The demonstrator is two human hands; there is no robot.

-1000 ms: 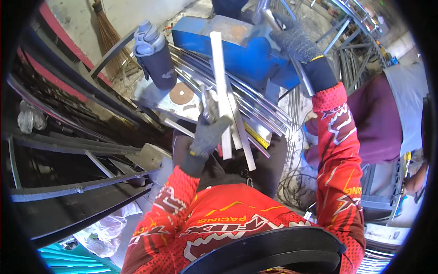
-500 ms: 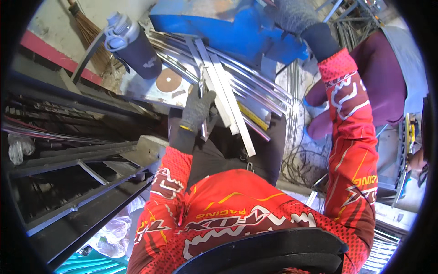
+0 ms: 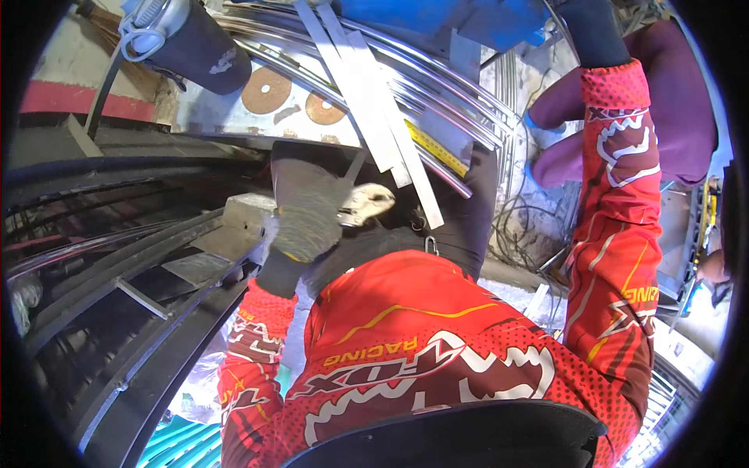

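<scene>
My left hand (image 3: pixel 307 209), in a grey knit glove, is closed around a metal tool that looks like locking pliers (image 3: pixel 368 204). Its pale jaw end sticks out to the right above my lap, while the glove hides the handles. Just beyond lie flat, pale metal bars (image 3: pixel 355 101), slanting toward me over a bundle of shiny thin tubes (image 3: pixel 437 93). My right arm (image 3: pixel 616 156) stretches far forward on the right. Only its black cuff (image 3: pixel 594 35) shows at the upper edge, and the hand itself is out of the picture.
A dark water bottle (image 3: pixel 207 51) stands at the back left near two brown discs (image 3: pixel 266 89). A yellow marked strip (image 3: pixel 437 147) lies beside the tubes. Black metal frames (image 3: pixel 117 273) fill the left side. A person in purple trousers (image 3: pixel 663 93) is at the right; cables (image 3: pixel 519 234) lie nearby.
My left hand has come back from the metal bars toward my lap, and the pliers' jaw now shows plainly. My right hand has passed out beyond the upper edge. The whole view has shifted.
</scene>
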